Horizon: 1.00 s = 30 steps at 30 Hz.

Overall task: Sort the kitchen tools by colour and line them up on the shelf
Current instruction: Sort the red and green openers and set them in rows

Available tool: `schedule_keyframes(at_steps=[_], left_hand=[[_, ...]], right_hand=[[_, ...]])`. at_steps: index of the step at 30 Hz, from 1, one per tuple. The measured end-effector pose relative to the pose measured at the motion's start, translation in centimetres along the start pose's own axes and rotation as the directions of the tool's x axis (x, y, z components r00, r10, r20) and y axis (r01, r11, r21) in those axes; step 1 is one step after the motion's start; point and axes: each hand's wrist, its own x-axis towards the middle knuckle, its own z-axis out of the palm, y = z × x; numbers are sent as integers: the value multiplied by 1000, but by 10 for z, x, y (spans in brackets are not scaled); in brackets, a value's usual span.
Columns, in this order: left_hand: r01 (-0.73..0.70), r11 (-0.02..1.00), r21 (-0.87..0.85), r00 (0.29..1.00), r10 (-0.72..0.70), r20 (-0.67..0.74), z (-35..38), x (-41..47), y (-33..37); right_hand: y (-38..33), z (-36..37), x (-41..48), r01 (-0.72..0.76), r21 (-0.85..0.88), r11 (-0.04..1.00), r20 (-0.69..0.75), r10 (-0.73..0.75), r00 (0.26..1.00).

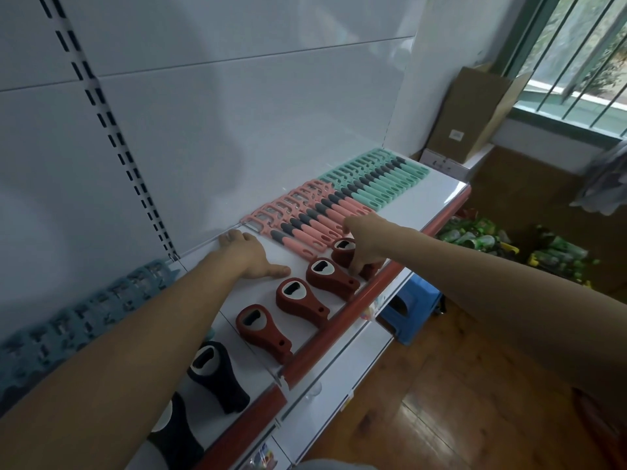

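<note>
Item: red bottle opener (344, 251), farthest of a row of red openers along the front of the shelf (434, 198). It lies just beside the handle ends of the pink peelers (302, 220), head toward the back panel. The right hand (364, 244) covers its near side, fingers curled down around the body; the grip appears closed on this opener, probably to nudge it square with its neighbours (the fingertips themselves are hidden, so how firm the hold is cannot be told).

Same row, nearer the viewer: second red opener (330, 278), third red opener (300, 300), fourth red opener (263, 330), evenly spaced, all angled alike with handles toward the red shelf edge (339, 320). Likely laid this way so the colour reads as one block.

Next lot: black openers (217, 374), two visible, continuing the line toward the viewer.

Back row: pink peelers, then teal peelers (376, 176) to their right, packed side by side. A blue-grey batch (78, 317) lies left, beyond a clear divider.

Left hand (247, 254): flat on the bare shelf, palm down, fingers spread, holding nothing; seemingly a brace while the right hand reaches.

Status, judged: sorting looks nearly complete; alignment of the last red piece outstanding.
</note>
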Motion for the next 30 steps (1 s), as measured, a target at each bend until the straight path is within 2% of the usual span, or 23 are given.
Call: schedule_keyframes(at_steps=[12,20,24,30], left_hand=[[-1,1000,-26,1000,1,-7,3,1,-2],[9,998,-63,1000,-9,-10,7,9,-4],[9,998,-68,1000,-11,-17,9,11,-5],[17,998,-68,1000,-18,-21,9,11,-4]], right_hand=[[-6,6,-5,-42,-1,999,2,42,999],[4,-7,-6,45,52,998,-84,-41,996],[3,-15,-3,35,158,987,-29,-31,999],[-1,-15,0,-16,161,987,-26,21,999]])
